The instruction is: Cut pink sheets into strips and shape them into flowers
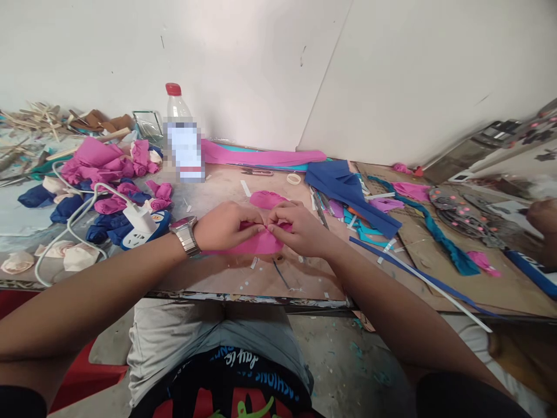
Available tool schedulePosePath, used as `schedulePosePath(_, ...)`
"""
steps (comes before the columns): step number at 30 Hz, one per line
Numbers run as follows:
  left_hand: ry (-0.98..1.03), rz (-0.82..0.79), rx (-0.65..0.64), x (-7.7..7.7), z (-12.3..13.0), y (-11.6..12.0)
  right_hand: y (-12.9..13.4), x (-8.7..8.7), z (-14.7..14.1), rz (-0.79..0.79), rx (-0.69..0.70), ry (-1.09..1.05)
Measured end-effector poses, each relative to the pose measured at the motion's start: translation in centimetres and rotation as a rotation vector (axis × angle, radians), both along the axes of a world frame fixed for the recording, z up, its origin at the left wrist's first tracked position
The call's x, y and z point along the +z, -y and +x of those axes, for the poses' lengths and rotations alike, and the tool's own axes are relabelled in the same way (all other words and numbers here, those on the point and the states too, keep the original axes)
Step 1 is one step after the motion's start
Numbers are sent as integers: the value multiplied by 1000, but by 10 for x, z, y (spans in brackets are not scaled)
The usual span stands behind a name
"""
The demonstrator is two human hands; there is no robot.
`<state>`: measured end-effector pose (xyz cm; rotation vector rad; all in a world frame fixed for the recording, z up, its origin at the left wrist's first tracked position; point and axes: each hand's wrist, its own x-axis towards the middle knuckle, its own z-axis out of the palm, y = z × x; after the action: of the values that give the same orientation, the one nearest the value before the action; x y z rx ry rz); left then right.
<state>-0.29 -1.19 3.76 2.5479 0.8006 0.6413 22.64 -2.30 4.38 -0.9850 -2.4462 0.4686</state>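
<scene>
Both of my hands meet over the middle of the table, pinching a bright pink piece of crepe paper or thin cloth (256, 246). My left hand (221, 226), below a metal wristwatch (186, 235), grips it between thumb and forefinger. Opposite it, my right hand (298, 228) pinches the same piece, its fingertips almost touching those of the left. A rounded pink part (267, 199) shows beyond the fingers, while the rest spreads toward me under the hands. The exact fold at the fingertips is hidden.
To the left lie pink and blue bundles (98, 159), a white cable and a power strip (150, 229). A bottle (176, 104) stands behind a phone (186, 151). Beyond my hands are thread snips (256, 172) and a tape roll (293, 179); blue strips (348, 191) lie right. Another person's hand (543, 223) shows far right.
</scene>
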Motion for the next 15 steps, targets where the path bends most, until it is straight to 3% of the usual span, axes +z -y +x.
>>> schedulePosePath(15,-43,-171,-31,-4,-5,-13,2,2,1,22,-53,128)
